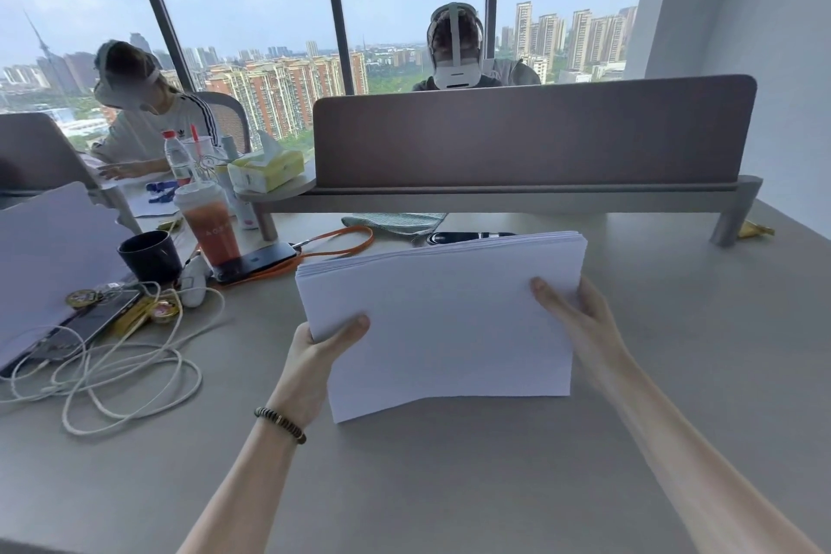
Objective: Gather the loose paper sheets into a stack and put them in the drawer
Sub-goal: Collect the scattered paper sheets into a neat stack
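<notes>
Grey desk [494, 486], left hand [321, 344] and right hand [580, 315] gripping paper stack [443, 319]

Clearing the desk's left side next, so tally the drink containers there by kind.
Clear plastic bottle with red cap: 1
Lidded cup of orange-red drink: 1
Dark mug: 1
Clear cup with red straw: 1
Total: 4

The paper stack [443, 328] I hold is plain white, matt and smooth, its sheets bowing softly, and the tabletop [449, 486] under it looks like a grey-beige laminate with a dull, even finish. The divider panel [530, 135] has a matt, felt-like brownish face, while the black phone [258, 261] is glossy and the drink cup [209, 225] is clear plastic. The white cable [112, 373] looks braided, the mug [150, 256] dark and matt, and my bracelet [281, 424] is of small dark beads.
</notes>
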